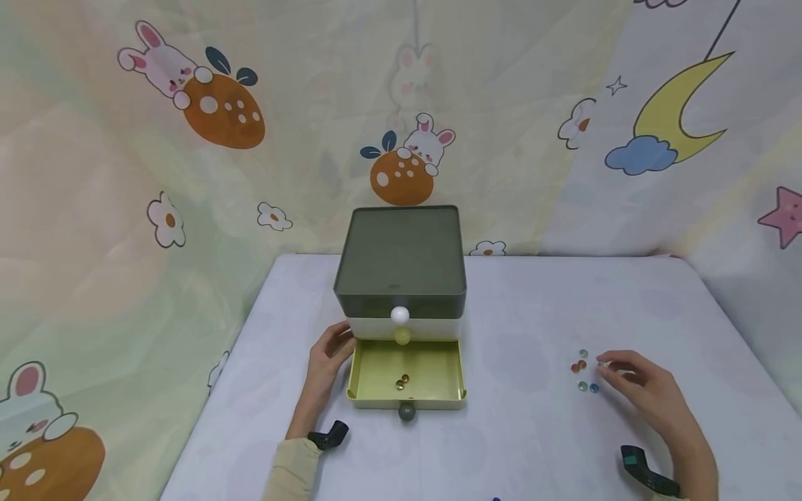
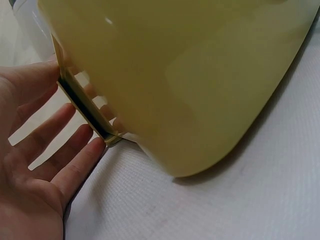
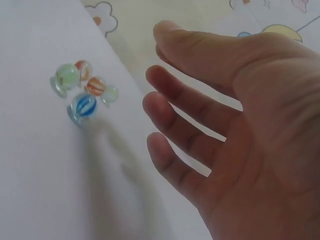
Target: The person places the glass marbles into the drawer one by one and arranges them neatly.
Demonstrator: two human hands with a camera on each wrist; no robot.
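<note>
A small drawer box (image 1: pixel 401 250) with a dark green top stands at the table's back, its yellow-green bottom drawer (image 1: pixel 432 362) pulled out. Two amber marbles (image 1: pixel 402 383) lie in that drawer. My left hand (image 1: pixel 328 351) rests its fingertips against the box's left side, fingers fairly straight, as the left wrist view also shows. On the right, thumb and index finger of my right hand (image 1: pixel 645 390) pinch a small whitish glassy marble (image 1: pixel 603 364); the right wrist view hides it. Beside this hand lie several glass marbles, among them a blue one (image 3: pixel 84 105) and an orange one (image 3: pixel 96 86).
A white cloth covers the table (image 1: pixel 520 431), and a printed curtain (image 1: pixel 313 104) hangs behind it. Round knobs, including a dark green one (image 1: pixel 406 412), stick out from the drawers. A small blue thing (image 1: pixel 496 499) shows at the bottom edge.
</note>
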